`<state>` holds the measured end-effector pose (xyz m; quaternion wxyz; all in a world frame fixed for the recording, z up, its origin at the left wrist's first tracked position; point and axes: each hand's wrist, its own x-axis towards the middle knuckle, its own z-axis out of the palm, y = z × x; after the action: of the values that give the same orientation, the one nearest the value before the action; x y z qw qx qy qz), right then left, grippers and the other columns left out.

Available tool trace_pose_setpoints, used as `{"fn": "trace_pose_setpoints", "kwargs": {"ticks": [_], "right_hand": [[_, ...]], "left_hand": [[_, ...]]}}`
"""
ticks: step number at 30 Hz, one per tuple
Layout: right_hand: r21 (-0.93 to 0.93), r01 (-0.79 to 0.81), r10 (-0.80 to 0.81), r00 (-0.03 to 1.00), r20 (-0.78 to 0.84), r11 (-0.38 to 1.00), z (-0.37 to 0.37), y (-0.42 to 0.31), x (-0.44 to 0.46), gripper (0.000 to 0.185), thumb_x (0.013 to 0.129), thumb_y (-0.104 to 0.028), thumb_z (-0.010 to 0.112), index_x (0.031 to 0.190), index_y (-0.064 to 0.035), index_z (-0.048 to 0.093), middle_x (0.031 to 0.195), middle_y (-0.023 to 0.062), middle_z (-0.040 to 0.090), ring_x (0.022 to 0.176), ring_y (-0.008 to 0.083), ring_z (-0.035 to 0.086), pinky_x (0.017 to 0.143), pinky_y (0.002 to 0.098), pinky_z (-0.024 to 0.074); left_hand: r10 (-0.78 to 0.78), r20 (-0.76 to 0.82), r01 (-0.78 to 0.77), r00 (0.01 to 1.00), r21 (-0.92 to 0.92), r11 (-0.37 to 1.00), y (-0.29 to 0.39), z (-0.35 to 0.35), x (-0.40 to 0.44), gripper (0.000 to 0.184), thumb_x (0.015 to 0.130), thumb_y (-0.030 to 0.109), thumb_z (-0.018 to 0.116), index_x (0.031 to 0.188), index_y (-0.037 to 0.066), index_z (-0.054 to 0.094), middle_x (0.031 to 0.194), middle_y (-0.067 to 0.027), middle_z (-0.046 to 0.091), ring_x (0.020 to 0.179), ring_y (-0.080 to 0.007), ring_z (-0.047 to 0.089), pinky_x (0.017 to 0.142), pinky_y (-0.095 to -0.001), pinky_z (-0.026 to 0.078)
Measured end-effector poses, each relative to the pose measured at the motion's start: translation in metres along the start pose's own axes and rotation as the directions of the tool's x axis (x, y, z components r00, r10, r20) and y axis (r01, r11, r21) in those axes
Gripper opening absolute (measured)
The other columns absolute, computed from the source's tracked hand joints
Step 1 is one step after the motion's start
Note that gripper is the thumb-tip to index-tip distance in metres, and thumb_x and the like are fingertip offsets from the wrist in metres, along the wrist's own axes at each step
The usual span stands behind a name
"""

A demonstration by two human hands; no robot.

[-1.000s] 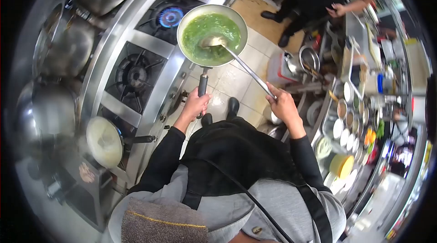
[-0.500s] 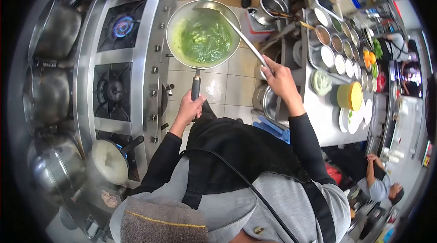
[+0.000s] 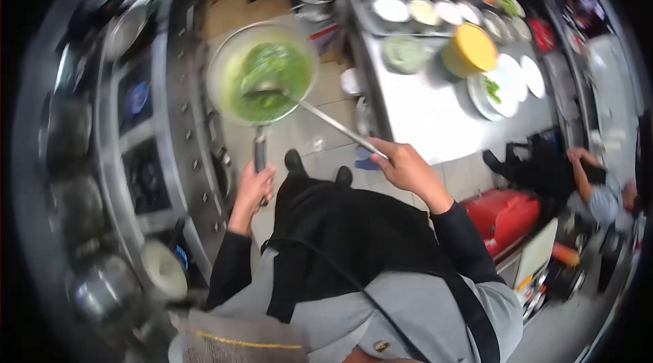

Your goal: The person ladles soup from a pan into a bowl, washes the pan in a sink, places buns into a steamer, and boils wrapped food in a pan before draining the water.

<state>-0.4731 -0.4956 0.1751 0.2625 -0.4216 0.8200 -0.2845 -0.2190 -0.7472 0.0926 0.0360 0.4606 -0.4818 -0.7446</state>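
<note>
Left grip [image 3: 254, 189]: fingers closed around the black handle [image 3: 260, 153] of a frying pan [image 3: 223, 76]; the pan lay just beyond this grip, held over the tiled floor [image 3: 325, 94], apart from the stove. Contents: one bright green liquid [image 3: 282, 67], spread over most of the base. Right grip [image 3: 408, 171]: closed on the upper end of a metal ladle [image 3: 333, 123], thumb along the shaft, which ran from this grip across to the pan, its bowl in the liquid. To the left of the left grip: one stove [image 3: 163, 128], with one burner [image 3: 137, 96] showing a blue flame, a second burner [image 3: 144, 176] and, nearer the wearer, a pale pan [image 3: 163, 269] by another blue flame. Beyond the right grip: one steel desk [image 3: 442, 118], bearing a yellow tub [image 3: 473, 50], white plates [image 3: 515, 77], the nearest with green leaves [image 3: 492, 89], a container of pale green stuff [image 3: 405, 53], contents blurred, and rows of round containers [image 3: 391, 9]. To the right of the right grip, lower: one red box [image 3: 503, 217]; well apart and farther right, one other person [image 3: 600, 189], in a grey top, hands near each other.
</note>
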Motion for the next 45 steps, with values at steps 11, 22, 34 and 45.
{"fn": "trace_pose_setpoints", "kwargs": {"ticks": [11,22,34,45], "right_hand": [[-0.430,-0.086,-0.042,0.960,-0.279,0.899,-0.196,-0.023,-0.031,0.029,0.093,-0.027,0.067,0.111,-0.0125,0.050,0.078,0.0140,0.065,0.076,0.0364,0.066,0.066,0.0472,0.0482],[-0.276,-0.161,0.128,0.982,-0.136,0.948,-0.344,0.041,-0.064,0.028,0.102,-0.035,0.057,0.113,-0.0087,0.056,0.069,0.0039,0.062,0.055,0.0121,0.057,0.049,0.0291,0.0453],[-0.464,0.397,-0.589,0.697,-0.410,0.792,-0.333,0.089,-0.110,0.009,0.083,-0.013,0.066,0.088,-0.0047,0.065,0.076,0.0127,0.063,0.071,0.0324,0.062,0.066,0.0407,0.0498],[0.202,-0.762,0.788,0.596,-0.152,0.615,-0.315,0.359,-0.025,0.060,0.094,-0.042,0.057,0.131,0.0043,0.059,0.111,0.0210,0.069,0.093,0.0314,0.071,0.074,0.0414,0.0584]], "left_hand": [[0.014,0.271,-0.071,0.963,0.202,0.977,0.111,0.057,-0.063,0.020,0.091,0.006,0.064,0.099,0.006,0.046,0.059,-0.0002,0.044,0.039,-0.0087,0.040,0.035,-0.0259,0.036],[0.013,0.494,-0.035,0.869,0.036,0.999,0.112,0.217,-0.066,0.017,0.094,0.006,0.062,0.098,0.009,0.046,0.061,0.0025,0.043,0.041,-0.0050,0.040,0.035,-0.0228,0.035],[0.043,0.260,-0.008,0.965,-0.131,0.991,0.040,0.298,-0.125,0.016,0.094,0.006,0.061,0.100,0.009,0.047,0.060,0.0017,0.043,0.041,-0.0058,0.039,0.036,-0.0234,0.036],[0.128,-0.024,-0.131,0.991,-0.148,0.980,0.012,0.277,-0.163,0.014,0.094,0.003,0.058,0.100,0.008,0.047,0.058,0.0008,0.042,0.038,-0.0076,0.040,0.034,-0.0243,0.036]]}}
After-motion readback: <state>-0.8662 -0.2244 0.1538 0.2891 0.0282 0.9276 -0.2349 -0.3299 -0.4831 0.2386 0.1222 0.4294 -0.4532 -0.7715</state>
